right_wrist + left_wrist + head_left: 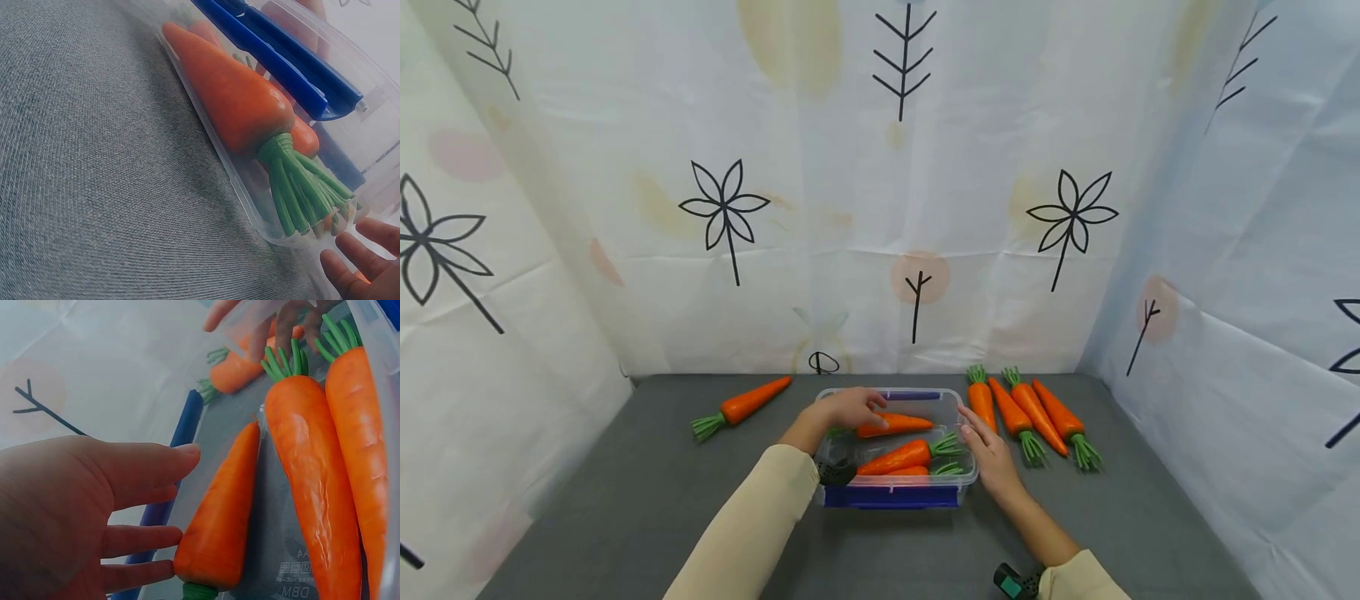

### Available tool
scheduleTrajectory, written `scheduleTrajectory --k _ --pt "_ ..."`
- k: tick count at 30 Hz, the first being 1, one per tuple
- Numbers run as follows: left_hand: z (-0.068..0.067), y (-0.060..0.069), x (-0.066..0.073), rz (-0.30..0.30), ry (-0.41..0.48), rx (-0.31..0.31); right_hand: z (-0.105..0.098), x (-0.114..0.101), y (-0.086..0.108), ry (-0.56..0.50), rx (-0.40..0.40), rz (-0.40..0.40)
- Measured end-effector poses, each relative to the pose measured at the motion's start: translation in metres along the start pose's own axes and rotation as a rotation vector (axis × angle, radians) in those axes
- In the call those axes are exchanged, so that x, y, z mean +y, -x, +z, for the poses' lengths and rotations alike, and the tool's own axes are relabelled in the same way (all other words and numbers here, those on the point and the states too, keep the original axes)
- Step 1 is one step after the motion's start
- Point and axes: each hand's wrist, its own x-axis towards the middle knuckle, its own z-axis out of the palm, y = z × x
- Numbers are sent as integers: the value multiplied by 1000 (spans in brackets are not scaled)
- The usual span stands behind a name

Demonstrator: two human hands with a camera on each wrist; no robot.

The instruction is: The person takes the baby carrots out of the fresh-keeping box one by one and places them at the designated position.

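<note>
A clear plastic box [895, 481] with blue latches holds three orange carrots with green tops. My left hand [847, 408] reaches over its left side. In the left wrist view, those fingers are extended and the fingertips meet the thick end of the rearmost carrot [219, 519], not curled round it. Two more carrots, one [306, 475] beside another [359, 444], lie side by side nearer the front wall. At the box's right side is my right hand [992, 458], its fingers spread close to the wall; whether they touch it is unclear.
Right of the box, several loose carrots [1051, 415] lie on the grey table [700, 517]. A single carrot [752, 402] rests at the back left. Patterned white curtains [850, 208] enclose the table at the back and both sides.
</note>
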Motion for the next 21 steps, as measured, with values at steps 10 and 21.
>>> scheduleTrajectory --k 10,21 --pt "6 -4 5 -50 -102 7 0 -1 0 7 10 -16" --pt "16 -7 2 -143 -184 -27 0 -1 0 14 9 -17"
